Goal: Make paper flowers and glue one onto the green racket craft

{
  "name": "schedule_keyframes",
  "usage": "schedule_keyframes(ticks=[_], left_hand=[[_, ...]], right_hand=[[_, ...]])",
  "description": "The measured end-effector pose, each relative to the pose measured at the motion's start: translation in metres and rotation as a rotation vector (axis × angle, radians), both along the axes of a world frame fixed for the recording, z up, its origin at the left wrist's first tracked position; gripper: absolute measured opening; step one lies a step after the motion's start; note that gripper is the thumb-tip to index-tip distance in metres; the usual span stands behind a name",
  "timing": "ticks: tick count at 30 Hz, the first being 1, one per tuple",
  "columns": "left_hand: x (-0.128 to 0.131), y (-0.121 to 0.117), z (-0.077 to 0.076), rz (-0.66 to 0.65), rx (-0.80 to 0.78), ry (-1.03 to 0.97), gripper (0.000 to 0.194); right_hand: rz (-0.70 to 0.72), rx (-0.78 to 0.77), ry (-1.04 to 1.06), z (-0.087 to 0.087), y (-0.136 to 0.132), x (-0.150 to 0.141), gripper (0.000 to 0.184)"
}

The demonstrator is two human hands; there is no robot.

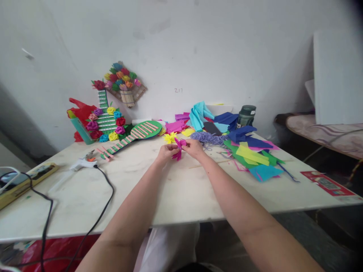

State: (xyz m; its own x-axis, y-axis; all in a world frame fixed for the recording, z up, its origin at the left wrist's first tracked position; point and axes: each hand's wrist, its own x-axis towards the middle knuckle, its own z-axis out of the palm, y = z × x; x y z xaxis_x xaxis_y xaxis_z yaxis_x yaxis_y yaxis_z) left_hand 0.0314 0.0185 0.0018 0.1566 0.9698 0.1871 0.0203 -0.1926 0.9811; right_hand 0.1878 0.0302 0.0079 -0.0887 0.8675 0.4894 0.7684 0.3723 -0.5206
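A magenta paper flower point(178, 154) is pinched between my two hands above the white table point(181, 196). My left hand point(167, 152) is closed on its left side, fingertips pressed to the paper. From the right, my right hand point(194, 148) grips its upper right part with thumb and fingers. The flower's petals fan out above and below my fingertips; its middle is partly hidden by them. Just behind my left hand lies a yellow paper flower point(170, 138). A heap of purple yarn point(208, 138) sits beyond my right hand.
Coloured paper sheets point(252, 155) spread at the right, near a dark bottle point(246, 115). A guitar-shaped craft point(146, 130) lies left of centre, a flower-decorated one point(107, 122) leans behind. A glue gun point(82, 163), its black cord point(112, 189) and a power strip point(42, 172) occupy the left.
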Motion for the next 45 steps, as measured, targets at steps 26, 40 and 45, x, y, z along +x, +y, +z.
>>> schedule_keyframes(ticks=[26, 40, 45], left_hand=[[-0.001, 0.002, 0.000, -0.054, -0.210, -0.291, 0.032], [-0.011, 0.005, -0.001, 0.005, -0.190, -0.206, 0.040], [-0.010, 0.003, -0.001, -0.009, -0.176, -0.125, 0.040]], right_hand=[[0.247, 0.312, -0.074, -0.002, 0.002, 0.001, 0.018], [0.242, 0.322, -0.301, 0.001, -0.011, 0.001, 0.026], [0.192, 0.266, -0.183, 0.000, -0.008, 0.000, 0.022]])
